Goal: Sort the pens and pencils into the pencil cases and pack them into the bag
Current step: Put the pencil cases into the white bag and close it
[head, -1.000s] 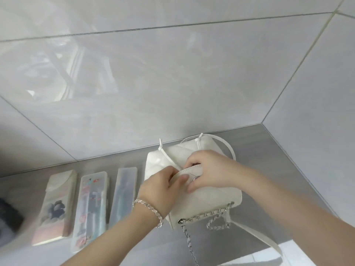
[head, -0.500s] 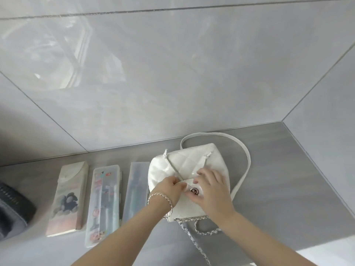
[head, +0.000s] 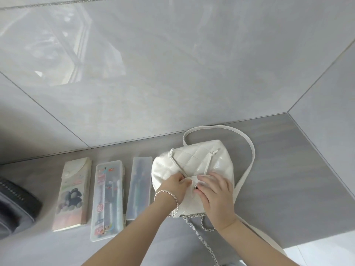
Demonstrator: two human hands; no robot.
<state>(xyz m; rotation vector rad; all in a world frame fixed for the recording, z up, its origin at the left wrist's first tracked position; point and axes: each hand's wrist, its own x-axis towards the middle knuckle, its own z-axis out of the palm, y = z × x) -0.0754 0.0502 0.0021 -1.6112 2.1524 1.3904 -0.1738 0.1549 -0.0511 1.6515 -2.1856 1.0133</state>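
Fingers: my left hand (head: 175, 186) pinches the flap (head: 190, 198) at its left edge; my right hand (head: 217, 194) lies spread over the flap, thumb beside the snap (head: 196, 187), grasping nothing that I can see.
Bag: the white quilted bag (head: 194, 160) lies on the grey counter (head: 288, 179), just right of the frosted pencil case (head: 139, 187), the cartoon-print clear case (head: 108, 198) and the bear-print case (head: 74, 191), all outside it.
Handling: I judge it soft, light and glossy, likely to sag or slide.
Hold: flap rim by the snap, other hand pinning the body; I'd avoid the chain strap (head: 203, 237).
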